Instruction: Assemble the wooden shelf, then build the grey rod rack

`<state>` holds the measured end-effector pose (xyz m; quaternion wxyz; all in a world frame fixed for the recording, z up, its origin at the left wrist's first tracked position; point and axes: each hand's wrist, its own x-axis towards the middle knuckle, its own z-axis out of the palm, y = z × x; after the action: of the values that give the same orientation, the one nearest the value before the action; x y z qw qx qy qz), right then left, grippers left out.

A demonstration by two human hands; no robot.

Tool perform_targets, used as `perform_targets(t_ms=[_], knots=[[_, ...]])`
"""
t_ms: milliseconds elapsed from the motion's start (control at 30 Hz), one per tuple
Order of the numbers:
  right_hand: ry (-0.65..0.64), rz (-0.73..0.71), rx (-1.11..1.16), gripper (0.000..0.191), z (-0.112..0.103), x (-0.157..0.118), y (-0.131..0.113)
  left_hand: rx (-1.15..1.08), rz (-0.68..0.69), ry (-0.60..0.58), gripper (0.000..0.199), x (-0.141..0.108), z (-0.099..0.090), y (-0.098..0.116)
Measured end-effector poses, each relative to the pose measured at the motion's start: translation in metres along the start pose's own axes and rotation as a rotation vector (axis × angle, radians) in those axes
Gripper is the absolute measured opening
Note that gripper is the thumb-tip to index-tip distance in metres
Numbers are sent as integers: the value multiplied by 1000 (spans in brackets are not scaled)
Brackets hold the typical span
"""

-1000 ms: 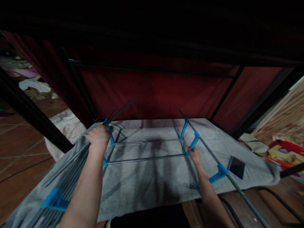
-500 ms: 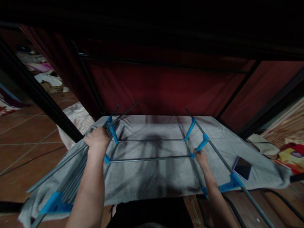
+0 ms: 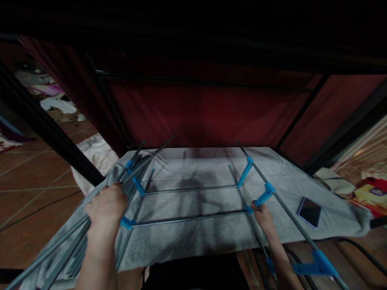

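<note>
My left hand is closed around a long grey metal tube, which slants across the left side of a rack frame. Beneath that hand lies a bundle of loose grey tubes. With fingers wrapped round it, my right hand grips a blue plastic connector on the frame's right side. Two thin crossbars, the nearer crossbar and the farther crossbar, join the two sides. Another blue connector sits at the nearer crossbar's left end.
Grey cloth covers the surface under the frame. A phone lies on it at the right. Dark posts and a red panel stand around it. A red and yellow packet is at the far right.
The frame has shifted toward me, with its crossbars lower in view. My left hand has moved nearer and left with the tube; my right hand has come slightly closer, still gripping the connector.
</note>
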<state>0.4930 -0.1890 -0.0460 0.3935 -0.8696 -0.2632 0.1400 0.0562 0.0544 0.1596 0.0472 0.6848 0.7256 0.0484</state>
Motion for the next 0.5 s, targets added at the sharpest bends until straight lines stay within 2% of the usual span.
perform_targets(t_ms=[67,133,200,233,300,367,433,500], knots=[[12,18,6,43,1,-4,-8,55,7,39,51,-5,0,2],[29,24,9,44,2,-7,-15,138,49,176,53,-9,2,8],[77,18,-20,48,5,-14,-18,200,146,291,54,-14,5,18],[109,22,-56,51,6,-19,-17,218,186,274,54,-16,7,24],[154,50,-156,52,10,-34,-13,244,266,140,52,-19,12,36],[132,75,-213,43,15,-52,-8,255,362,36,51,-20,17,46],[44,37,-114,34,22,-66,-7,256,490,38,50,-21,23,55],[-45,-41,123,30,29,-73,-14,246,601,50,51,-22,29,63]])
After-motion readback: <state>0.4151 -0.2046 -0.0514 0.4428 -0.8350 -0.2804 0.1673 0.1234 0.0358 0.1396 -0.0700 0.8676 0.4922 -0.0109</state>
